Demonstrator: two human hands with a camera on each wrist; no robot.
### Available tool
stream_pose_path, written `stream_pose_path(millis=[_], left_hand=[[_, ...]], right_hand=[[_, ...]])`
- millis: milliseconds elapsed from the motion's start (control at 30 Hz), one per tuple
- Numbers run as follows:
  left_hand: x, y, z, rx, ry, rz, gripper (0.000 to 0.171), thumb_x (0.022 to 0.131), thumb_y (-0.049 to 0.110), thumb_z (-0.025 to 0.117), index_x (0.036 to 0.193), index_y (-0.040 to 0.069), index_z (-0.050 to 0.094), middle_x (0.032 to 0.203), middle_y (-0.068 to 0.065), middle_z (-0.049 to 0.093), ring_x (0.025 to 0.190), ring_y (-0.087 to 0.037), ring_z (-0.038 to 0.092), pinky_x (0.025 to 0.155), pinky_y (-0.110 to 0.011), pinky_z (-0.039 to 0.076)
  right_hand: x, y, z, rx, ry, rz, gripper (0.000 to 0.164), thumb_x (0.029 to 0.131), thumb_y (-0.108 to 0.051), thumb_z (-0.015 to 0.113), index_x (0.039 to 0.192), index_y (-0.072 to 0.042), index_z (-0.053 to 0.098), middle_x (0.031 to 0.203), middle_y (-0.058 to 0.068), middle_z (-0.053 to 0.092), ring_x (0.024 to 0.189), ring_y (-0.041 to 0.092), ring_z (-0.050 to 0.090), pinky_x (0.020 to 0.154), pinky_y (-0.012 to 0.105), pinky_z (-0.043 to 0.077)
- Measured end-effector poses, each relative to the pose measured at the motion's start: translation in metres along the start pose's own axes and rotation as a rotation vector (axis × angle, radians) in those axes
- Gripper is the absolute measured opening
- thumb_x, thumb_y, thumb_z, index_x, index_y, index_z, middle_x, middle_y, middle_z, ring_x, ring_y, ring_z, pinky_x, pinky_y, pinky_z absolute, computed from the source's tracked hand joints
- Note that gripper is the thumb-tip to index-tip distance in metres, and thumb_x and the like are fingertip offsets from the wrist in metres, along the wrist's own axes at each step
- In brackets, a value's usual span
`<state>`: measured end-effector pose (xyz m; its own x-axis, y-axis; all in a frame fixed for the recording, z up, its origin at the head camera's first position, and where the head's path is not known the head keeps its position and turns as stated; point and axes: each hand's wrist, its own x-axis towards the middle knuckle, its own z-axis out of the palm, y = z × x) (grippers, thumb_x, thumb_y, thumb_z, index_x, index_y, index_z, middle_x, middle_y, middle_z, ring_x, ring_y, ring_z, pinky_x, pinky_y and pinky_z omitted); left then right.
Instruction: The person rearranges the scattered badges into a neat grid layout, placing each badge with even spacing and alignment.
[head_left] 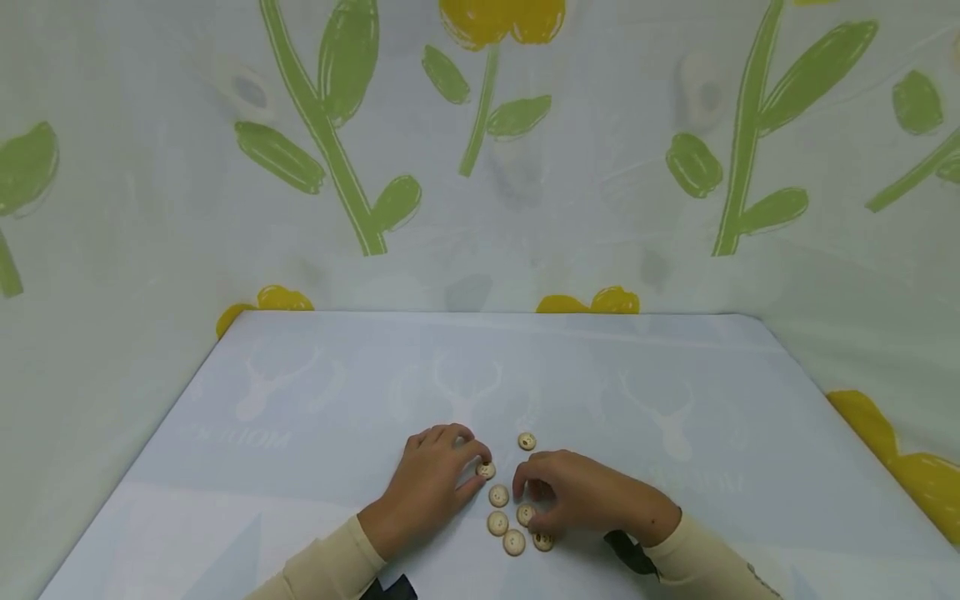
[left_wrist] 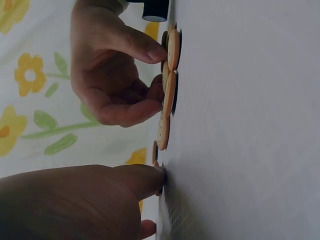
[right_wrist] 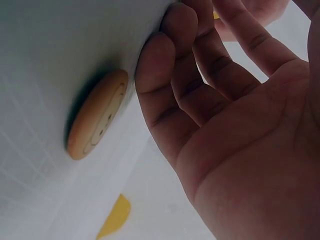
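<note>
Several small round wooden discs with printed faces lie on the table between the two hands. My left hand (head_left: pixel 431 479) pinches one disc (head_left: pixel 486 471) at its edge, between thumb and index finger. The right hand (head_left: pixel 581 493) reaches in from the other side, its thumb and curled index finger at another disc (head_left: pixel 526 515); its thumb partly covers the lowest right disc (head_left: pixel 543 542). Three more discs, the upper one (head_left: pixel 498 496) among them, lie close together left of that hand. In the right wrist view a lone disc (right_wrist: pixel 98 116) lies apart from the curled fingers.
A far disc (head_left: pixel 527 442) lies beyond the right hand. The pale cloth-covered table (head_left: pixel 300 400) carries a faint deer print. A curtain with green stems and yellow flowers (head_left: pixel 600 208) hangs around its back and sides.
</note>
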<state>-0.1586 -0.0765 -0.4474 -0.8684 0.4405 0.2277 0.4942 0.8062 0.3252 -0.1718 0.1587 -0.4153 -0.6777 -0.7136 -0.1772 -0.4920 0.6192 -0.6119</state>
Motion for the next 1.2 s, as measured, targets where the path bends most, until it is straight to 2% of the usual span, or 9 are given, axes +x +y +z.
stream_pose_path(millis=[267, 467, 867, 1200], left_hand=[[-0.0009, -0.0002, 0.001, -0.003, 0.001, -0.005, 0.016, 0.091, 0.036, 0.073, 0.106, 0.032, 0.068, 0.119, 0.003, 0.061, 0.121, -0.027, 0.057, 0.096, -0.053, 0.043], [-0.0019, 0.0008, 0.0018, -0.024, -0.012, -0.015, 0.015, 0.091, 0.035, 0.073, 0.105, 0.031, 0.069, 0.119, 0.003, 0.062, 0.121, -0.027, 0.057, 0.097, -0.055, 0.043], [-0.0012, 0.0007, 0.0017, -0.01, -0.014, -0.01, 0.015, 0.091, 0.035, 0.073, 0.105, 0.032, 0.069, 0.119, 0.003, 0.062, 0.12, -0.027, 0.057, 0.095, -0.054, 0.043], [0.0, -0.0003, 0.0017, 0.012, 0.013, 0.006, 0.017, 0.09, 0.035, 0.075, 0.105, 0.031, 0.069, 0.117, 0.003, 0.062, 0.119, -0.027, 0.058, 0.093, -0.053, 0.044]], right_hand=[[0.0009, -0.0012, 0.0001, -0.035, -0.004, -0.001, 0.021, 0.081, -0.022, 0.083, 0.093, -0.027, 0.066, 0.082, -0.014, 0.056, 0.075, 0.001, 0.051, 0.069, 0.018, 0.045], [0.0006, 0.0011, 0.0019, -0.023, -0.005, -0.008, 0.021, 0.081, -0.02, 0.083, 0.092, -0.026, 0.066, 0.082, -0.014, 0.056, 0.075, 0.0, 0.051, 0.068, 0.018, 0.045], [0.0006, 0.0001, 0.0018, -0.024, -0.007, 0.002, 0.022, 0.082, -0.021, 0.083, 0.092, -0.027, 0.065, 0.081, -0.013, 0.056, 0.075, 0.001, 0.051, 0.068, 0.017, 0.045], [0.0017, -0.0011, 0.0006, -0.044, -0.007, 0.013, 0.019, 0.082, -0.02, 0.083, 0.089, -0.026, 0.066, 0.08, -0.013, 0.055, 0.073, 0.001, 0.05, 0.066, 0.017, 0.045]])
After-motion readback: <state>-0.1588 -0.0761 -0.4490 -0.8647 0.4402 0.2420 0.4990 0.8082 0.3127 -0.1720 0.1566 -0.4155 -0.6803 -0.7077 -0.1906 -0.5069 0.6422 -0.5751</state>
